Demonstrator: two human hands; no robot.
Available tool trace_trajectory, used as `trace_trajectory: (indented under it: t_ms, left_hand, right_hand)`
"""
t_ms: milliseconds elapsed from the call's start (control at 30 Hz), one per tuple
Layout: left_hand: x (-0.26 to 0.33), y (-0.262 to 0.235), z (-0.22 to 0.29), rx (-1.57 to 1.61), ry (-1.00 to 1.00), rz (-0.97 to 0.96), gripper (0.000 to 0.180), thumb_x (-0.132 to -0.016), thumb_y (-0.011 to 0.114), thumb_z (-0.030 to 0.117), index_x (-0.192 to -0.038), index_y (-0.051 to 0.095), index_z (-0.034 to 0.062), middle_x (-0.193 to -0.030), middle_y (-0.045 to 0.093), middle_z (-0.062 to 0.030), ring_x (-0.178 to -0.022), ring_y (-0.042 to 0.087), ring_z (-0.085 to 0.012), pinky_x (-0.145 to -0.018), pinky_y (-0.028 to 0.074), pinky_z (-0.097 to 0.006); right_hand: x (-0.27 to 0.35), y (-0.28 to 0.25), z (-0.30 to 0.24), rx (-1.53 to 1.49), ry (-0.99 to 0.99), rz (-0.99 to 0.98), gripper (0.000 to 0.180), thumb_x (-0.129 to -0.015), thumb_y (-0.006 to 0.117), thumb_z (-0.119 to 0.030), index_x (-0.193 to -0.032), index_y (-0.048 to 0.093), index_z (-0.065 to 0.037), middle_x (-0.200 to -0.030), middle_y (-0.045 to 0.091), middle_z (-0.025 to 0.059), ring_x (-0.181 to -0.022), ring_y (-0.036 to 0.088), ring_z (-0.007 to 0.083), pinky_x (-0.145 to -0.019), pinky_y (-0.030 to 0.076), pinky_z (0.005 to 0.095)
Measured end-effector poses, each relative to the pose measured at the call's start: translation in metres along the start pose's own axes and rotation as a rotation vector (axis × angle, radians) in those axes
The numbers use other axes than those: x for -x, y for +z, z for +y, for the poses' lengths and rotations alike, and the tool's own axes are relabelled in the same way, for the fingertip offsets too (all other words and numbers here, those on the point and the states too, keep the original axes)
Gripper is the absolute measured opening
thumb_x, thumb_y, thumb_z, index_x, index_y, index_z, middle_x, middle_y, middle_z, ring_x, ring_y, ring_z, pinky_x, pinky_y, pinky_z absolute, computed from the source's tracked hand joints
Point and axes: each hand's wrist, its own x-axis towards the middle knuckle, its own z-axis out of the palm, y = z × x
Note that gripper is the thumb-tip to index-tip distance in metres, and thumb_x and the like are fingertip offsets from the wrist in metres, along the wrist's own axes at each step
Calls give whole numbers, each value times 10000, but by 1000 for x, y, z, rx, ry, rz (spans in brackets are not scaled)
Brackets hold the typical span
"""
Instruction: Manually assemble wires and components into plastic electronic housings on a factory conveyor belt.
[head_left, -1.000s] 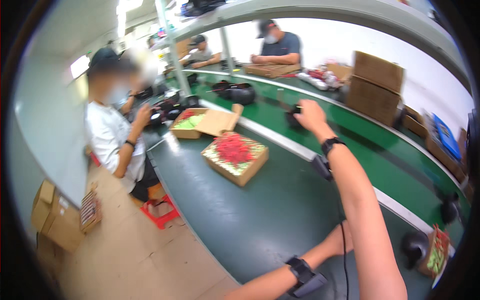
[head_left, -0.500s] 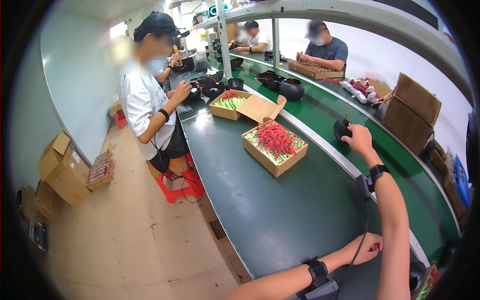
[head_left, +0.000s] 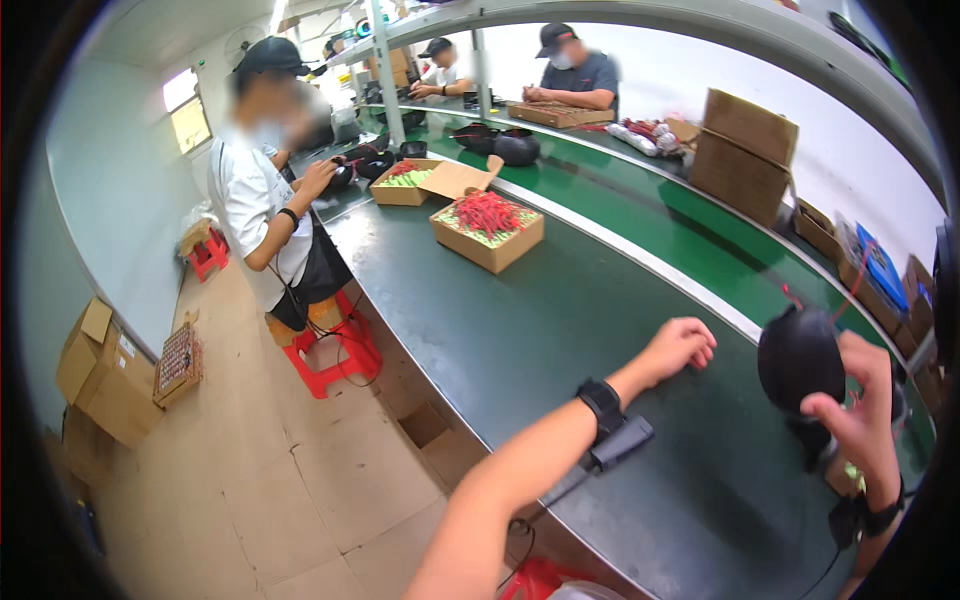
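My right hand (head_left: 868,400) grips a black rounded shell (head_left: 800,358) at the right side of the bench, thumb on its lower edge and fingers behind it. Thin red wire shows near the shell's top. Below and partly behind it is another dark piece (head_left: 812,440), mostly hidden. My left hand (head_left: 676,350) is over the green bench top (head_left: 600,310), left of the shell. Its fingers are loosely bent, a little apart, with nothing visible in them. Both wrists wear black bands.
Mid-bench stands a cardboard box (head_left: 490,248) of red wire bundles and pale green parts, with a similar box (head_left: 402,190) behind. A green conveyor (head_left: 620,210) runs alongside, carrying black shells (head_left: 516,148). Co-workers sit or stand at the far end. A tall carton (head_left: 742,160) stands beyond the belt.
My right hand has brought the black shell from the conveyor toward me, to the right of the bench. My left hand has moved forward over the bench. The view has turned right.
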Motion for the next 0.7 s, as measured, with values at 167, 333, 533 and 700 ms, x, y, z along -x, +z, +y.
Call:
trace_trajectory:
  t_ms: [167,333,533,700]
  left_hand:
    - [22,24,21,230,-90,403,152,-903,495,125,-980,585,29,-898,641,-109,-792,648,-191,-743,549,-325]
    - [45,138,43,344,-296,70,293,-910,536,367,-993,599,93,-998,634,-71,-954,626,-195,-850,501,-345]
    - [96,264,53,608,-383,-61,488,-946,496,435,-1332,463,138,-1247,508,-38,-1101,502,-121,-947,409,-304]
    - [72,264,15,274,7,-8,484,-865,493,137,-1337,449,36,-1204,537,-75,-1057,515,-133,-932,414,-264]
  right_hand:
    - [83,-65,-28,-26,216,-183,523,-591,872,-353,-810,528,-25,-792,507,94,-734,490,263,-667,383,342]
    - [132,-111,-37,-103,317,-468,575,-641,829,-424,-886,532,4,-770,500,89,-687,473,241,-623,358,344]
    - [152,-94,-45,-190,412,-155,531,-707,787,-409,-802,524,43,-855,527,131,-789,510,275,-694,408,350]
    - [163,-95,-38,91,177,-256,519,-671,766,-457,-801,588,13,-885,575,137,-794,535,346,-753,425,400]
